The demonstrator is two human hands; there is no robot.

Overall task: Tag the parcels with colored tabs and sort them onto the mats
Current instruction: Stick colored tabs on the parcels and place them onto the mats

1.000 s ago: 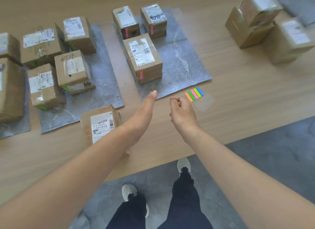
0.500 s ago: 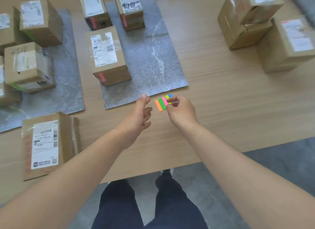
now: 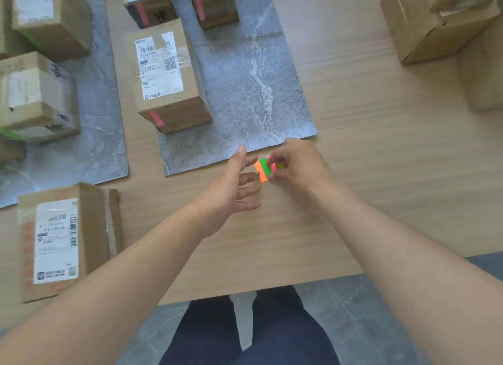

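A small pad of colored tabs lies on the wooden table just below the middle grey mat. My right hand curls its fingers over the pad's pink and yellow strips and pinches at them. Beside it, my left hand hovers with relaxed, spread fingers, close to the orange strip. Three parcels with pink tabs stand on the middle mat, the nearest one upright. An untagged-looking flat parcel lies on the table at the near left.
A second grey mat at the left carries several parcels with green tabs. More cardboard boxes are stacked at the far right. The table's front edge runs near my legs, with grey floor below.
My right hand has closed further over the tab pad and my left hand has come up beside it. The view has shifted closer and to the right.
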